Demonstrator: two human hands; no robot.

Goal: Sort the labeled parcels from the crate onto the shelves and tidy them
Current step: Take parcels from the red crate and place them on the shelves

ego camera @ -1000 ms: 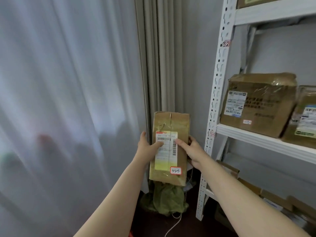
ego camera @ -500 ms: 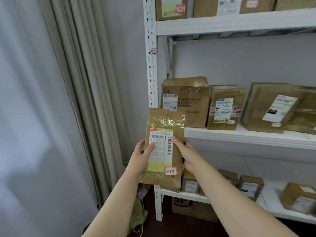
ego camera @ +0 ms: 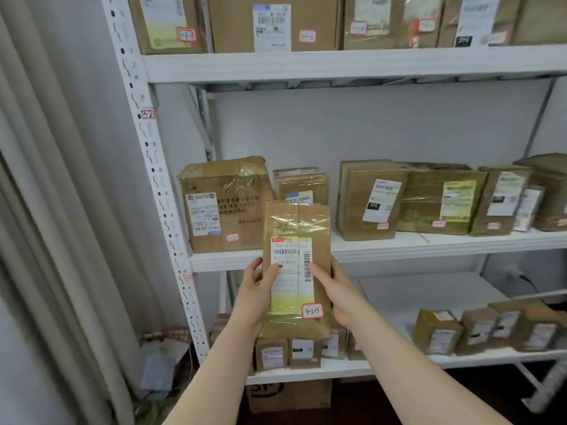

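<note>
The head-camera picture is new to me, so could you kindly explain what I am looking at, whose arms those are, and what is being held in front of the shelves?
There is no machine here. A person wears a wide-angle camera on the head, so you see that person's own arms reaching forward and down.

The left hand and the right hand together hold one tall brown parcel upright, each gripping one side. It is wrapped in clear tape and carries a printed shipping label plus a small red-bordered sticker with a handwritten code, apparently 3-23.

Behind it stands a white metal shelf rack. Its upright post bears a tag reading 3-2. The top shelf, the middle shelf and the lower shelf all already hold labelled cardboard boxes. A grey curtain hangs to the left.
</note>
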